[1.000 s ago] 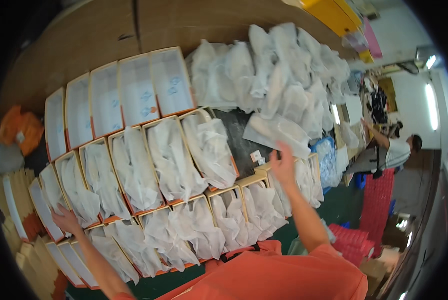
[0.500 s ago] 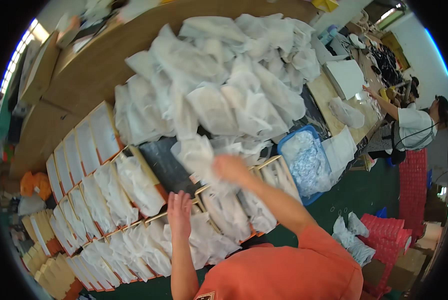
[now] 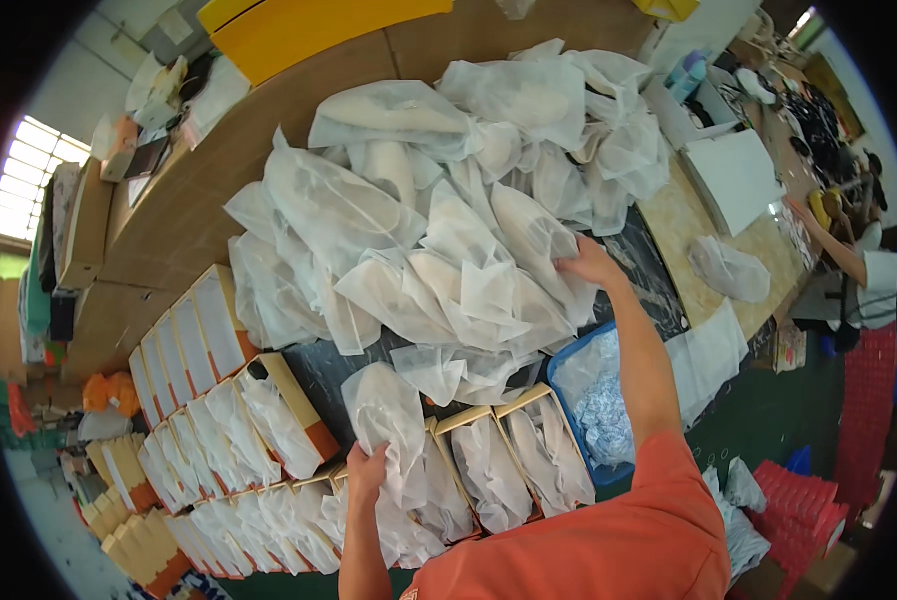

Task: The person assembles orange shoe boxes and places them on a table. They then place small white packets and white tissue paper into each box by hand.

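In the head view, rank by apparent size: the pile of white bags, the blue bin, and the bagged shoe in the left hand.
1. Pile of white bags, by far the largest.
2. Blue bin and bagged shoe in the left hand look alike; the right arm hides part of the bin, so no ranking.

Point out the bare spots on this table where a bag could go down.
Dark tabletop shows between the open boxes and the bag pile. A second dark strip lies right of the right hand, before the board. The brown top behind the pile is bare. Crowded: the pile, the box rows by the left hand, and the blue bin.
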The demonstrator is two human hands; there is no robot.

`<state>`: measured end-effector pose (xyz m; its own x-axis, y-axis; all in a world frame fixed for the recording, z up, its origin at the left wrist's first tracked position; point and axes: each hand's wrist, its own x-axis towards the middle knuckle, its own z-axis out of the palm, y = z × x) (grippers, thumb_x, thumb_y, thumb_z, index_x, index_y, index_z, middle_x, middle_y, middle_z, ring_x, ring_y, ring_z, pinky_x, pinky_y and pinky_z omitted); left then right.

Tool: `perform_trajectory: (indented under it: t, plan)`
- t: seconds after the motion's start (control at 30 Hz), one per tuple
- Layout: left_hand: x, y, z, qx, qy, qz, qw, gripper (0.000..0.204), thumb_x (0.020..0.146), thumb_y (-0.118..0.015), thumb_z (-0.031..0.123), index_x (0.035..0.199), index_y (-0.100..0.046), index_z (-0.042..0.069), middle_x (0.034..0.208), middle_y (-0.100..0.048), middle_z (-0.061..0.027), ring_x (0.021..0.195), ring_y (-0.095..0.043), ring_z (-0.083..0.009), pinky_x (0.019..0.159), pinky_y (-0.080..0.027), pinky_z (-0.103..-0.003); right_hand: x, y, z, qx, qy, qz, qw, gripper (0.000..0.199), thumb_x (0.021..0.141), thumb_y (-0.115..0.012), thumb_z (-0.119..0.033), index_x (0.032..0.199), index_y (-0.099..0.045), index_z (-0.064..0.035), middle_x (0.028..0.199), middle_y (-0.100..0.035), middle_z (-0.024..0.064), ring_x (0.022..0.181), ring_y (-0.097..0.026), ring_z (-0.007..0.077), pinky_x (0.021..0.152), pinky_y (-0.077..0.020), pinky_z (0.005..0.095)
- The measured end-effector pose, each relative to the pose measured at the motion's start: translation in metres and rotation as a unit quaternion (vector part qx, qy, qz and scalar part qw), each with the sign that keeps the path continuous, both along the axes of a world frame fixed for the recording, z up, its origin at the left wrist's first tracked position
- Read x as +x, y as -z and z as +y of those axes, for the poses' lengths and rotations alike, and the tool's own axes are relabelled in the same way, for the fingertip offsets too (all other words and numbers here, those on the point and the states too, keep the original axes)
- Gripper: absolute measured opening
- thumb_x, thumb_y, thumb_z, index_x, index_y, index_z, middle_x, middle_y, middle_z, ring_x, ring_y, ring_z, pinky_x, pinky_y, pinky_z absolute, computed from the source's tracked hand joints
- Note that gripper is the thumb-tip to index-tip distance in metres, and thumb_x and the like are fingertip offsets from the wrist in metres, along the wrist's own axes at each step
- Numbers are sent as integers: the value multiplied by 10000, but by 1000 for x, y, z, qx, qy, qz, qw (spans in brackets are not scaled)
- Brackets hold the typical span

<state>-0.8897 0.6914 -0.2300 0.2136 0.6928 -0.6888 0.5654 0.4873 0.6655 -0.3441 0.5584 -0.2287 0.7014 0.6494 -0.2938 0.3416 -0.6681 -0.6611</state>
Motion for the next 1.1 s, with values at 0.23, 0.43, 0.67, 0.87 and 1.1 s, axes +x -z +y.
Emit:
perform_trajectory:
  t: [0.23,0.43,0.67,0.87,1.1]
  plan:
    - [-34,-44,-24,-216,-162,-234,934,365,903,-633,133,1225,-607,-37,1113,-694,-143,960,-702,-251,835,-580,-387,-150,-2,-37,178,251,-22,951,480,921,-635,-178,1341,-522,26,1336,-586,205,1194,-589,351,1011,-459,387]
    - [-117,-140,-65,-94,-111,-527,837,820,925,-614,512,1488,-324,-9,1404,-526,-182,1248,-562,-299,1016,-486,-470,-271,-101,-97,332,237,354,842,620,862,-662,-56,1440,-439,-27,1384,-546,153,1243,-552,284,1048,-451,398]
    - [-181,-151,-82,-206,-287,-468,810,755,977,-473,614,1476,-417,50,1427,-525,-88,1259,-541,-196,1064,-438,-362,-344,-44,-62,370,18,593,715,627,934,-544,-287,1484,-378,-34,1376,-540,173,1215,-578,299,1043,-465,447]
    - [-364,-108,-82,-282,-437,-499,693,688,958,-506,622,1379,-541,79,1241,-655,-63,1111,-622,-185,1016,-469,-356,-599,-41,19,246,16,421,873,665,865,-603,-150,1479,-372,-42,1387,-515,159,1173,-598,291,1006,-507,442]
    - [-734,-78,64,175,-333,111,920,749,957,-555,529,1442,-390,-17,1414,-512,-247,1277,-534,-331,1057,-429,-426,-963,-44,233,12,-382,457,803,514,867,-517,-20,1379,-515,26,1264,-634,116,1146,-594,210,990,-463,328]
